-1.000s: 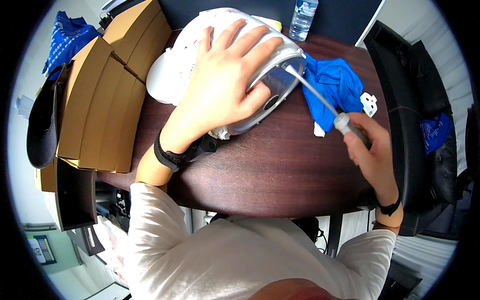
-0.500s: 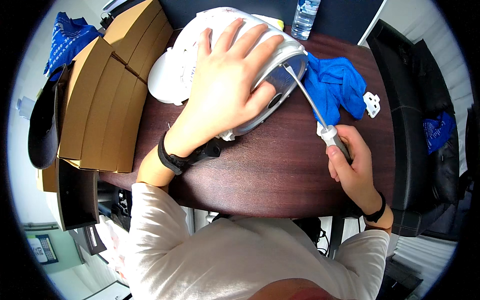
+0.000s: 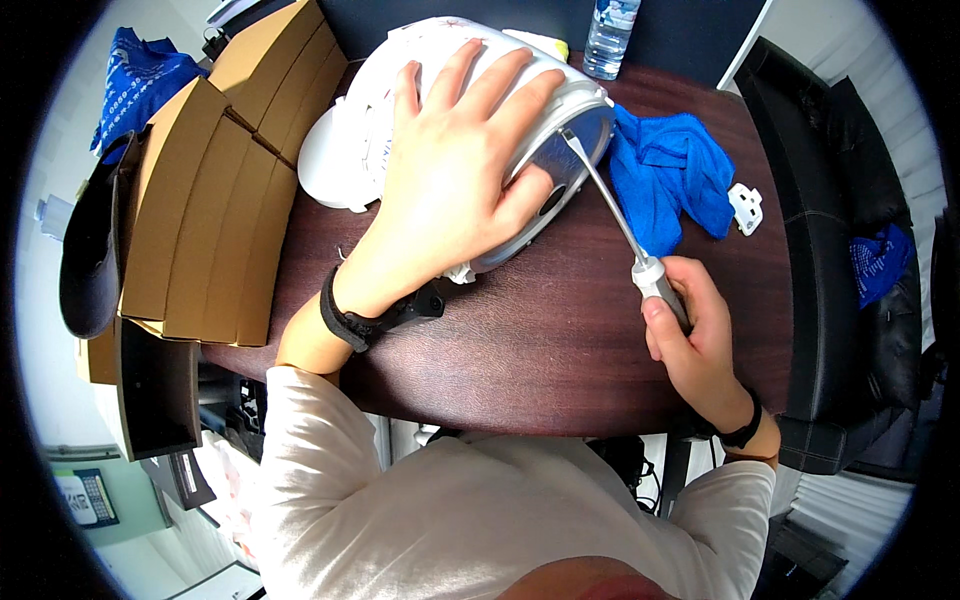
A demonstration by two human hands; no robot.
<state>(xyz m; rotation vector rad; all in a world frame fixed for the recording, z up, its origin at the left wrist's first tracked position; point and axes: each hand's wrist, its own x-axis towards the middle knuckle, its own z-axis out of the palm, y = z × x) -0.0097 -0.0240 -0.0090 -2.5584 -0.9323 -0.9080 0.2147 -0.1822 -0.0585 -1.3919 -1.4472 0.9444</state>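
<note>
A white rounded appliance [image 3: 455, 45] lies on its side on the dark wood table, its grey, shiny base face turned to the right. I cannot tell its exact kind. My left hand [image 3: 460, 165] rests across its top with fingers spread, the thumb near the rim of the base. In my right hand [image 3: 695, 325] is a flat-bladed screwdriver [image 3: 608, 200] with a grey and white handle. The blade points up and left, its tip at the rim of the base face. Whether the tip touches the rim is hard to see. My left hand and wrist hide much of the appliance's near side.
A crumpled blue cloth [image 3: 668, 165] lies right of the appliance, beside a small white plastic part [image 3: 745, 208]. A water bottle [image 3: 610, 40] stands at the back. Brown cardboard boxes [image 3: 210, 220] line the left side. A black sofa [image 3: 815, 250] is beyond the table's right edge.
My right hand and the screwdriver have shifted slightly left, with the tip now a little farther left along the rim. My left hand stays in about the same place on the appliance.
</note>
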